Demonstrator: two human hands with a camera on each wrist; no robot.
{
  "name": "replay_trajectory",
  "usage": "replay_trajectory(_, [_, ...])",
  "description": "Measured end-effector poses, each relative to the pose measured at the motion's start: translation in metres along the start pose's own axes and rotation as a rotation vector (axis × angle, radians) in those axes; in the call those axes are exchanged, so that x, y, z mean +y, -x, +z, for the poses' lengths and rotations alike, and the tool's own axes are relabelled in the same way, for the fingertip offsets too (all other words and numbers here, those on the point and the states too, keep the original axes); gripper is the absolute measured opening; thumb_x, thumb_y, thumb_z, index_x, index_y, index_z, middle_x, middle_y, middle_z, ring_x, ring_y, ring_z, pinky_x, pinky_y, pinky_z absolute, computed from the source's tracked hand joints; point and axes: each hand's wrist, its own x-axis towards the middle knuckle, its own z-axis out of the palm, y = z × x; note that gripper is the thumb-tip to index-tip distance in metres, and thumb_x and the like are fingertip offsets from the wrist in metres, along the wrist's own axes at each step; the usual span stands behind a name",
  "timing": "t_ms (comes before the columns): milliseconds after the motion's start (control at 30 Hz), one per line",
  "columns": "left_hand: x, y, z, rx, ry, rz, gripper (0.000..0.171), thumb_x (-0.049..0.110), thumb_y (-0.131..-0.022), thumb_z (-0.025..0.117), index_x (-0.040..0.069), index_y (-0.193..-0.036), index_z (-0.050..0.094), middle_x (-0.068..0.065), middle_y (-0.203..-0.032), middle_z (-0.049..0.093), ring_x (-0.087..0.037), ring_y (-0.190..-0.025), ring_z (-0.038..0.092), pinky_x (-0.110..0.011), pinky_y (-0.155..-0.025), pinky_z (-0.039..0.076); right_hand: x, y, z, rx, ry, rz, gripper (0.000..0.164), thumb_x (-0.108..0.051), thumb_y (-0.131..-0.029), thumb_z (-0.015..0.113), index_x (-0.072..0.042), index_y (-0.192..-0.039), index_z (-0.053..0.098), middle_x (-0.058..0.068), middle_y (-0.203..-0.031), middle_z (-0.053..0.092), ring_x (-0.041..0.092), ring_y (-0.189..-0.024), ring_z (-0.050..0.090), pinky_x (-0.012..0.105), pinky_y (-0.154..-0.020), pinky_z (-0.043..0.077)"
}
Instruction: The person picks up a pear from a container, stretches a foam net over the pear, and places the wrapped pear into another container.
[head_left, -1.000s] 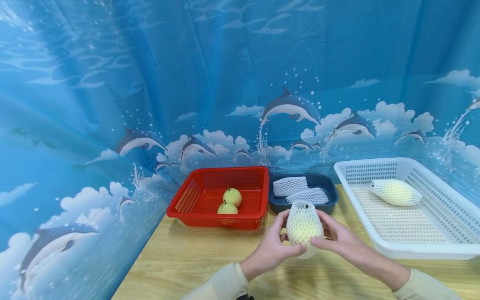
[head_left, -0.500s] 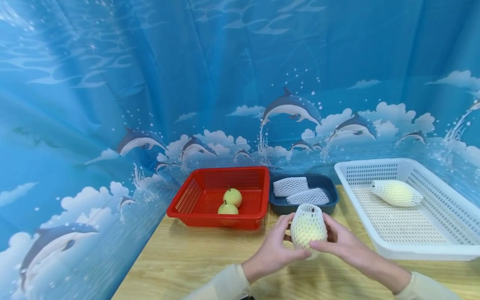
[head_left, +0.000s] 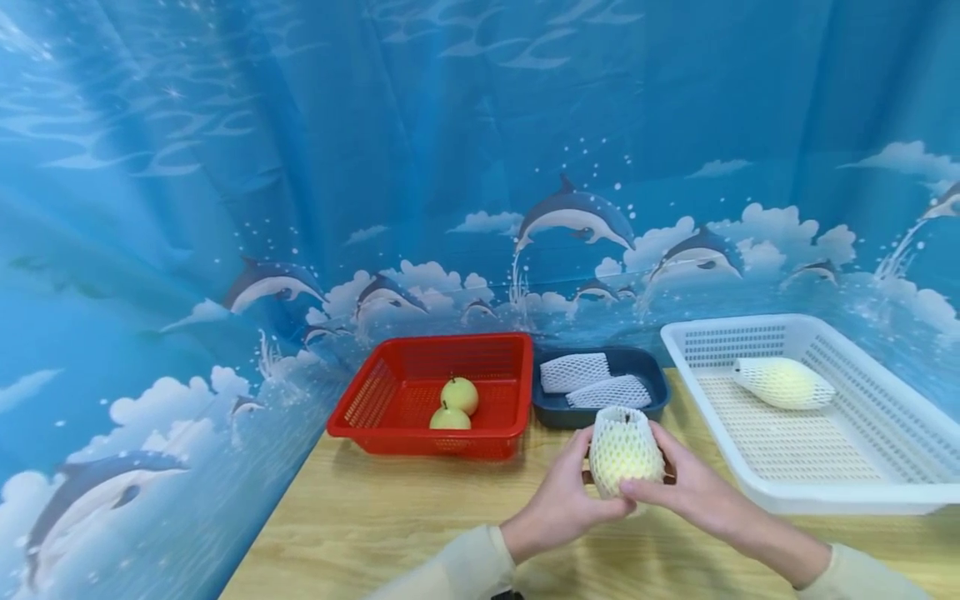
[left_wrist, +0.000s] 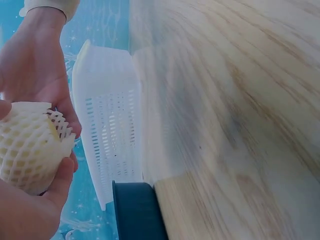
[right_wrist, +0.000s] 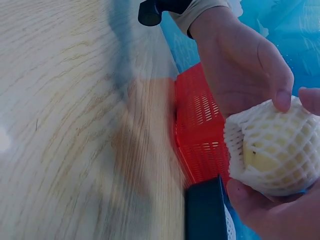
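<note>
A pale yellow-green pear (head_left: 626, 458) in a white foam net sleeve is held upright above the table, its stem showing in the sleeve's open top. My left hand (head_left: 564, 493) grips it from the left, and my right hand (head_left: 693, 485) from the right, both thumbs on the near side. In the right wrist view the foam net (right_wrist: 280, 145) wraps the pear, with bare skin showing at one open end. The left wrist view shows the netted pear (left_wrist: 30, 147) between both hands.
A red basket (head_left: 431, 443) with two bare pears (head_left: 460, 395) stands at left. Behind the hands, a dark blue tray (head_left: 660, 385) holds two foam nets (head_left: 574, 372). On the right, a white basket (head_left: 847, 498) contains another netted pear (head_left: 786, 383). The wooden table (head_left: 390, 508) reaches below the wrists.
Both hands have moved slightly right with the netted pear. The foam at its lower end, which hung below the fingers a second ago, now shows less.
</note>
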Motion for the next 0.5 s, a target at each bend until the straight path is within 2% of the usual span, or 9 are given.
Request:
replay_trajectory(167, [0.0,-0.008,0.006,-0.038,0.033,0.014,0.078,0.022,-0.08,0.079,0.032,-0.147,0.041,0.012,-0.131,0.049,-0.003,-0.116,0.051,-0.024,-0.095,0.051,-0.002,0.003,-0.005,0.04,0.039,-0.005,0.096,-0.024,-0.09,0.073,0.001,-0.159,0.011,0.031,-0.144,0.045,0.037,-0.121,0.058,0.026,-0.085,0.054])
replay_trajectory(267, [0.002,-0.016,0.009,-0.071,0.047,0.004,0.083,0.023,-0.078,0.081,0.035,-0.148,0.039,0.013,-0.132,0.05,-0.002,-0.114,0.053,-0.023,-0.091,0.052,-0.004,0.005,-0.01,0.088,0.092,0.013,0.095,-0.028,-0.09,0.074,-0.001,-0.159,0.015,0.03,-0.141,0.049,0.036,-0.119,0.059,0.026,-0.082,0.055])
replay_trajectory(400, [0.005,-0.027,0.018,-0.101,0.082,-0.076,0.085,0.017,-0.077,0.085,0.035,-0.146,0.04,0.017,-0.13,0.053,-0.002,-0.104,0.057,-0.022,-0.082,0.055,-0.009,0.004,-0.022,0.133,0.167,-0.013,0.092,-0.029,-0.09,0.074,0.001,-0.158,0.018,0.029,-0.139,0.051,0.037,-0.119,0.059,0.025,-0.081,0.054])
replay_trajectory(500, [0.007,-0.035,0.029,-0.11,0.059,-0.142,0.075,0.012,-0.078,0.083,0.031,-0.141,0.047,0.018,-0.121,0.058,0.0,-0.094,0.059,-0.021,-0.076,0.055,-0.015,0.003,-0.034,0.153,0.211,-0.036,0.089,-0.029,-0.092,0.073,0.001,-0.157,0.02,0.029,-0.14,0.051,0.04,-0.122,0.057,0.027,-0.082,0.054])
